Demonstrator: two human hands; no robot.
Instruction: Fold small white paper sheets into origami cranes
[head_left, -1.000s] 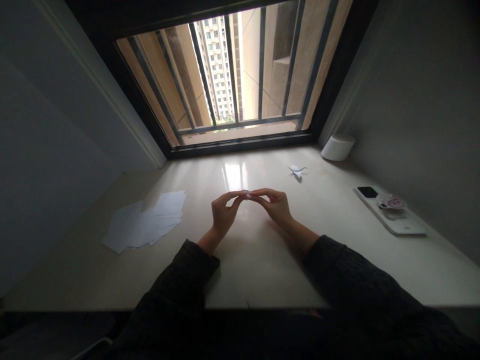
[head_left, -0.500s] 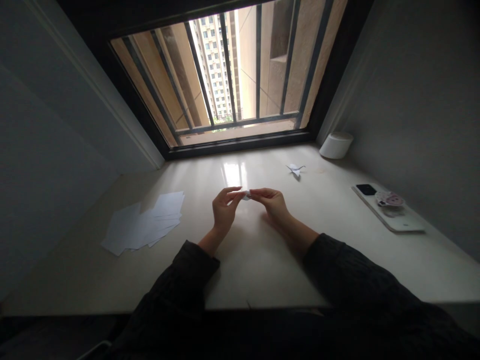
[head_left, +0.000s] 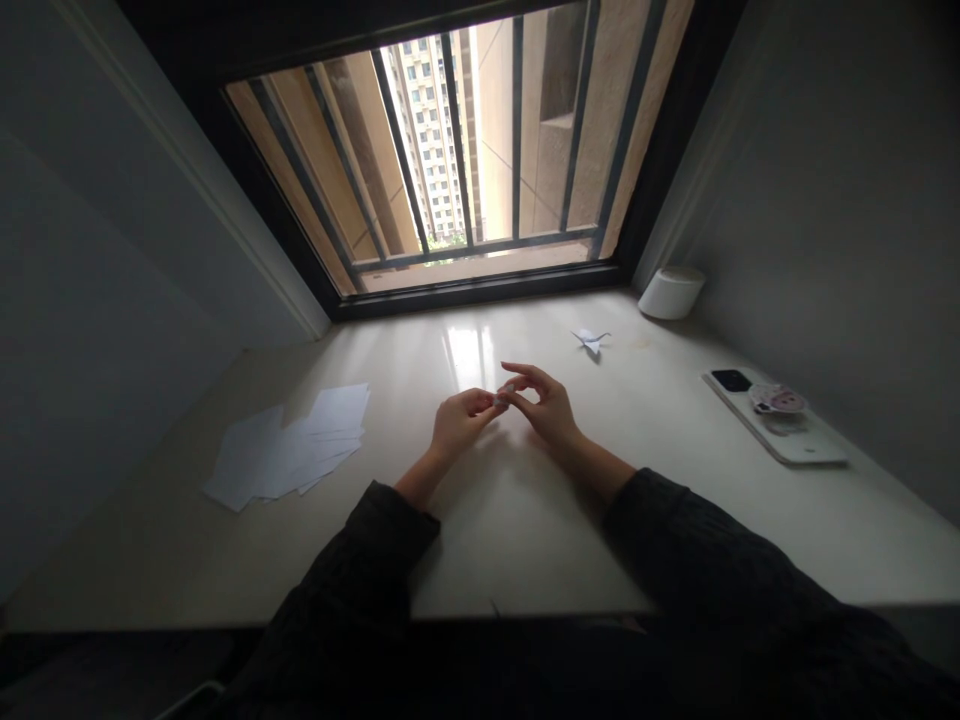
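Observation:
A small folded piece of white paper (head_left: 501,399) is pinched between my two hands above the middle of the sill; my fingers hide most of it. My left hand (head_left: 459,418) is closed on its left side, thumb and fingers pressed together. From the right, my right hand (head_left: 550,405) grips it between thumb and a finger, while another finger stands lifted and stretched out. Beyond my right hand, a folded paper crane (head_left: 591,341) sits on the white surface, apart from both hands.
Several white paper sheets (head_left: 289,450) lie overlapping at the left. On the right a phone (head_left: 776,418) with a round grip on its back rests near the wall. A white cylindrical object (head_left: 672,292) stands in the far right corner, beside the barred window (head_left: 480,260).
My left hand has turned and its fingers have closed in more around the paper. A finger of my right hand has lifted away. The folded paper has shifted slightly right and nearer.

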